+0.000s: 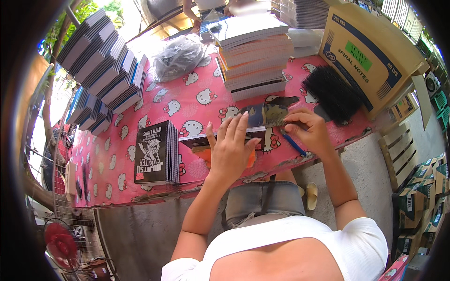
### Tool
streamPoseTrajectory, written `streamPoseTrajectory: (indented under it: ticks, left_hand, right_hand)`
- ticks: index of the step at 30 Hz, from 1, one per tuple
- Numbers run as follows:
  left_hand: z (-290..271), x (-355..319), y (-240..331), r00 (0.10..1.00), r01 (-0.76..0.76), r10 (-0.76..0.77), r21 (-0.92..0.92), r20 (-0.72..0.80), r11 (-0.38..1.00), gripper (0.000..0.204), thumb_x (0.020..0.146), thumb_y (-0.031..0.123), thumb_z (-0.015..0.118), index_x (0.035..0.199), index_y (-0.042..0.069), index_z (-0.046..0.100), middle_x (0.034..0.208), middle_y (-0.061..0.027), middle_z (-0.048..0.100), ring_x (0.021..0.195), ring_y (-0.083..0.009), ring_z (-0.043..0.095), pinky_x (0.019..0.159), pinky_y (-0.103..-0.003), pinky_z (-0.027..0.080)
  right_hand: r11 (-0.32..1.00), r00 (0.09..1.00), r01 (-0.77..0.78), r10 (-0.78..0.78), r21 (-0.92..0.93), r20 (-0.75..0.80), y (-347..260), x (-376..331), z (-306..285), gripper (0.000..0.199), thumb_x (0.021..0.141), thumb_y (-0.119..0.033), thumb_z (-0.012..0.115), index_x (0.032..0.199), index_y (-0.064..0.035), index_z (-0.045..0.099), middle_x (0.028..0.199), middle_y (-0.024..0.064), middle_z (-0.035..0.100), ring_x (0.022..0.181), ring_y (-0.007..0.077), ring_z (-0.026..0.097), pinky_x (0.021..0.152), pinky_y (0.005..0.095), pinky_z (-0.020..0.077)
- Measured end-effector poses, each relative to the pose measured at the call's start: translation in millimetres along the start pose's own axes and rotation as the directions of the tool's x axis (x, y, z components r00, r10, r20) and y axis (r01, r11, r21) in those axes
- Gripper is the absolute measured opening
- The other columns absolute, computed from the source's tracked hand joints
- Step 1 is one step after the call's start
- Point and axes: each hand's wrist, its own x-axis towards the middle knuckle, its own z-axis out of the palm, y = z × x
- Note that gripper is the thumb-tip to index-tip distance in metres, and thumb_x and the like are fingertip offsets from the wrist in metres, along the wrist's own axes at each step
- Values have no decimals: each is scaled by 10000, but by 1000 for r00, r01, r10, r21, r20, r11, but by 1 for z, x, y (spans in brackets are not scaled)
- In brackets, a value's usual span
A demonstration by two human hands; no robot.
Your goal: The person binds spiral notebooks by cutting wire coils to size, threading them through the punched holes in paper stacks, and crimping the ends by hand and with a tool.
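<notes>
My left hand (pixel 229 152) lies over a notebook (pixel 199 138) tilted up on its edge near the table's front, its fingers gripping it across the top. At the notebook's right end, my right hand (pixel 307 132) is closed in a pinch; whatever is between the fingertips is too small to make out. A pair of blue-handled pliers (pixel 294 144) rests on the table just under the right hand. Beyond the notebook is a dark camouflage-patterned piece (pixel 267 112). Something orange (pixel 248 160) shows below my left hand. To the left lies a stack of black-covered spiral notebooks (pixel 152 154).
The table has a pink cartoon-cat cover (pixel 122 161). Tall notebook stacks stand at far left (pixel 103 65) and back centre (pixel 255 56). A grey plastic bag (pixel 178 58), a heap of black plastic coils (pixel 333 93) and a cardboard box (pixel 370 56) are there too. Another person's hand (pixel 197 22) is across the table.
</notes>
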Motion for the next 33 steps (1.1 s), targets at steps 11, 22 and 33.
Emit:
streamPoseTrajectory:
  ticks: [11,22,33]
  left_hand:
    - [9,5,-10,967,-19,-44,-242,-253,970,153,734,226,767,826,110,730,829,-10,664,779,-183,586,856,-356,349]
    - [10,3,-9,969,28,-79,-212,-235,977,220,693,195,792,879,105,718,799,-16,673,749,-179,590,821,-333,365]
    - [8,-5,-4,969,86,-137,-239,-204,967,182,714,212,750,850,116,676,821,-32,667,891,-208,611,983,-441,295]
  right_hand:
    - [995,987,58,-69,79,144,-21,13,18,234,736,43,715,961,-10,676,884,59,646,760,138,604,665,252,478]
    - [995,969,58,-35,-86,243,-33,17,26,94,848,-117,657,893,-42,624,815,61,593,737,204,618,600,317,477]
    - [917,952,300,-272,-262,138,-48,16,38,128,784,-146,694,870,-79,628,788,73,576,722,290,619,581,396,493]
